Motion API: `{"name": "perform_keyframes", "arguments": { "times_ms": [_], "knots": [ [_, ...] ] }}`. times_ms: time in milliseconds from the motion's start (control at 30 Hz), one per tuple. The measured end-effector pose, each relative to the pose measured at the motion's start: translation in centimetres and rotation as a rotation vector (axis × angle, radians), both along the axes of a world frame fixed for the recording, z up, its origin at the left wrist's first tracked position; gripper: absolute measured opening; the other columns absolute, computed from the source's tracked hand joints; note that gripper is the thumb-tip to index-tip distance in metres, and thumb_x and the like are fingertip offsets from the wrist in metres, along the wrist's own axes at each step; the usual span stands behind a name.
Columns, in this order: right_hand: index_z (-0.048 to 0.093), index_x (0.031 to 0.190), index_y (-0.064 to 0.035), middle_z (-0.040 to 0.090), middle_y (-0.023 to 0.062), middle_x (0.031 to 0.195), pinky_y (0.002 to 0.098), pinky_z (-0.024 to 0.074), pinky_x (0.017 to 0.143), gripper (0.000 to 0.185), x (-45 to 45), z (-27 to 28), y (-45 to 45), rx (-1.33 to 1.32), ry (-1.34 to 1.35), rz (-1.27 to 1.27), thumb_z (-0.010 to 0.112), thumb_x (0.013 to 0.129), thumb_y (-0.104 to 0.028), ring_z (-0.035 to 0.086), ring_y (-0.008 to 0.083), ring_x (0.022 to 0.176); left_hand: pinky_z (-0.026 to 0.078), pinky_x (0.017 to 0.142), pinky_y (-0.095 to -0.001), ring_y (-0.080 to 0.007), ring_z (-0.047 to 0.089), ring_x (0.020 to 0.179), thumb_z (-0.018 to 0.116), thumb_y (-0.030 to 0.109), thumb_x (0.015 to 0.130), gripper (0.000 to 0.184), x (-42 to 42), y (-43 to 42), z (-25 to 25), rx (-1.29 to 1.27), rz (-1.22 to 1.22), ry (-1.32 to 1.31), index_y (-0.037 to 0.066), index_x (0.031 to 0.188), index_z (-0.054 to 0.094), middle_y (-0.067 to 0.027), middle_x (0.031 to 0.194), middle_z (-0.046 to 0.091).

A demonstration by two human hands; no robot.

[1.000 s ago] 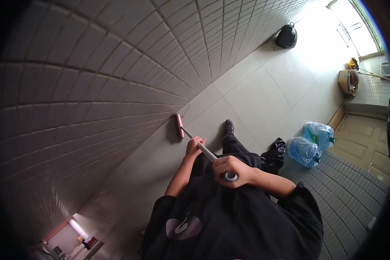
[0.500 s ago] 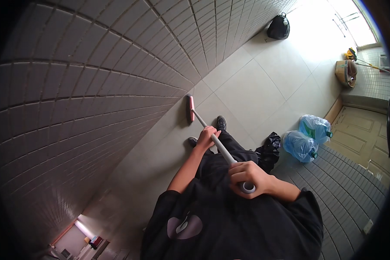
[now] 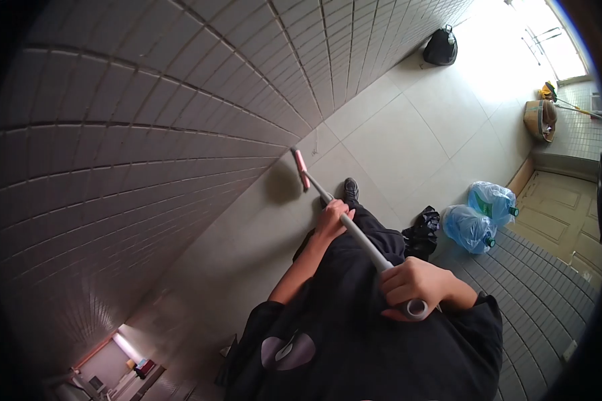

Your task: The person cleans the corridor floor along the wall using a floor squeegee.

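My left hand (image 3: 334, 219) is closed around the middle of a long grey handle. Its narrow pink head, with a dark edge, makes it look like a broom (image 3: 302, 169); the head rests on the floor by the foot of the tiled wall. Higher up, near my chest, my right hand (image 3: 415, 289) wraps the handle's hollow top end. The handle slants from my right side down to the far left. One dark shoe (image 3: 351, 190) shows just right of the broom head; the other is mostly hidden behind my left hand.
Grey tiled wall (image 3: 180, 113) runs along the left. On my right are two large blue water bottles (image 3: 470, 229) in plastic and a black plastic bag (image 3: 422, 232). Farther off stand a black backpack (image 3: 441, 47), a cardboard box (image 3: 539, 120) and a pale door (image 3: 555, 207).
Both hands have shifted right and slightly toward me with the handle. My left foot has moved forward, and the view has turned a little. The broom head stays near the wall.
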State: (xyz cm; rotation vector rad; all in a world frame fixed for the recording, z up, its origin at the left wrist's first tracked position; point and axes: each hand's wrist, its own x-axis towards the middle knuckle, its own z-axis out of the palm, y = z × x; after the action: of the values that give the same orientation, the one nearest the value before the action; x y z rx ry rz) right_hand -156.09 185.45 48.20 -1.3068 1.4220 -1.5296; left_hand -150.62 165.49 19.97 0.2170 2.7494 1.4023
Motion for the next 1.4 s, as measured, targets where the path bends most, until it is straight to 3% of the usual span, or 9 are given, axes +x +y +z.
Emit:
{"name": "perform_keyframes", "arguments": {
  "times_ms": [167,300,533,700,900,1233,1400],
  "knots": [
    [0.043,0.058,-0.0035,0.046,0.0098,0.058,0.0389,0.0406,0.053,0.028,1.4,-2.4,-4.3,-0.072,-0.054,0.021,0.065,0.077,-0.003,0.052,0.0287,0.059,0.045,0.062,-0.0439,-0.0364,0.054,0.065,0.067,0.012,0.075,0.025,4.2,-5.0,-0.9,-0.023,0.065,-0.009,0.002,0.060,0.051,-0.0155,0.064,0.053],
    [0.044,0.059,-0.0023,0.046,0.0113,0.058,0.0388,0.0378,0.053,0.027,2.6,-6.8,-9.1,-0.161,-0.142,0.011,0.064,0.077,-0.004,0.051,0.0282,0.058,0.043,0.062,-0.0451,-0.0361,0.054,0.067,0.065,0.018,0.075,0.027,8.5,-9.5,-3.2,-0.021,0.267,-0.199,0.001,0.060,0.050,-0.0174,0.064,0.053],
    [0.047,0.061,0.0005,0.047,0.0115,0.059,0.0363,0.0373,0.054,0.022,4.0,-11.4,-14.3,-0.137,-0.261,0.065,0.062,0.076,-0.004,0.048,0.0279,0.055,0.042,0.060,-0.0448,-0.0354,0.053,0.064,0.067,0.018,0.074,0.029,14.9,-14.5,-7.5,-0.101,0.347,-0.169,0.002,0.060,0.048,-0.0158,0.063,0.051],
    [0.043,0.060,0.0014,0.046,0.0138,0.059,0.0392,0.0365,0.056,0.025,6.3,-11.0,-16.4,-0.047,-0.239,0.158,0.062,0.076,-0.001,0.049,0.0321,0.058,0.041,0.060,-0.0447,-0.0350,0.053,0.064,0.067,0.018,0.074,0.029,17.3,-14.8,-10.3,0.038,0.333,-0.271,0.002,0.060,0.047,-0.0153,0.063,0.050],
    [0.044,0.060,0.0016,0.047,0.0141,0.059,0.0384,0.0374,0.056,0.023,7.1,-10.3,-17.0,-0.039,-0.242,0.133,0.061,0.075,-0.002,0.049,0.0310,0.057,0.041,0.060,-0.0441,-0.0367,0.052,0.065,0.068,0.018,0.075,0.029,17.8,-15.5,-12.1,0.050,0.277,-0.155,0.003,0.061,0.047,-0.0150,0.064,0.050],
    [0.044,0.061,0.0018,0.047,0.0135,0.061,0.0389,0.0373,0.058,0.022,5.9,-9.3,-19.0,-0.053,-0.211,0.191,0.060,0.077,0.000,0.049,0.0310,0.059,0.042,0.061,-0.0441,-0.0377,0.055,0.068,0.069,0.015,0.076,0.027,16.3,-17.2,-10.6,0.094,0.243,-0.110,0.003,0.063,0.049,-0.0157,0.065,0.052],
    [0.046,0.062,0.0025,0.047,0.0133,0.062,0.0383,0.0378,0.059,0.021,3.2,-9.1,-17.6,-0.007,-0.227,0.129,0.061,0.076,0.001,0.049,0.0300,0.059,0.042,0.060,-0.0425,-0.0360,0.055,0.067,0.068,0.018,0.077,0.028,13.0,-16.2,-10.6,0.104,0.158,-0.227,0.001,0.065,0.050,-0.0160,0.066,0.053]
  ]
}}
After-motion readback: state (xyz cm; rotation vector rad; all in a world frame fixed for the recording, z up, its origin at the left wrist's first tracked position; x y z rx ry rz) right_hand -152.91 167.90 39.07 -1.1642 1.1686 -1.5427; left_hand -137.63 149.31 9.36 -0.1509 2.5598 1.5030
